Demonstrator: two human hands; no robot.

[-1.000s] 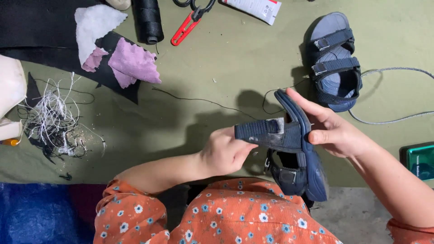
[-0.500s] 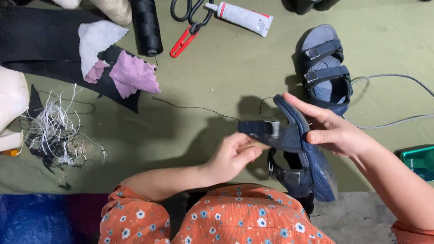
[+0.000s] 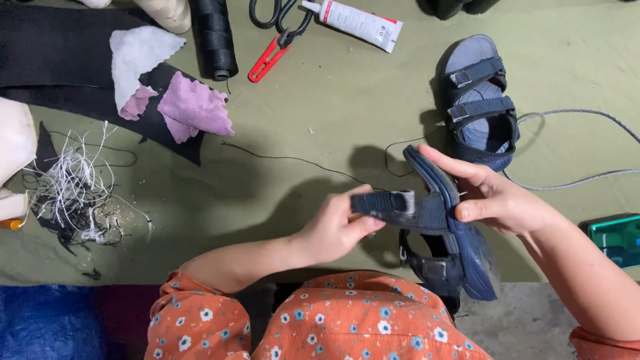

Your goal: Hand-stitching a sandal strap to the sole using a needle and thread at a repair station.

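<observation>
The landmark is the dark blue sandal (image 3: 453, 233) held in front of the person's body, above the orange flowered garment (image 3: 347, 320). It is turned on its side, sole edge toward the right, with its toe end up and its heel end down near the lap.

Right hand (image 3: 500, 200): its grip is closed around the upper part of the sandal, fingers wrapped over the sole edge and the thumb pressed against the side facing the person.

Left hand (image 3: 333, 230): its grip is pinched shut on the free end of the sandal's front strap (image 3: 390, 205), which is drawn out sideways to the left of the sandal. The thumb lies under the strap and the fingers over it.

A second sandal (image 3: 477, 103) of the same colour lies sole down on the olive floor cloth (image 3: 320, 120), just above the held sandal, straps fastened. A grey cord (image 3: 587, 177) runs from that sandal to the right. A thin black thread (image 3: 293, 160) lies on the cloth to the left of the held sandal.

Farther up and left of the held sandal are red-handled scissors (image 3: 273, 47), a white glue tube (image 3: 353, 23) and a black thread spool (image 3: 215, 37). Well to its left lie pink and white fabric scraps (image 3: 190, 107) on black material, and a tangle of white thread offcuts (image 3: 73, 190). A green box (image 3: 617, 240) sits to the right of it.
</observation>
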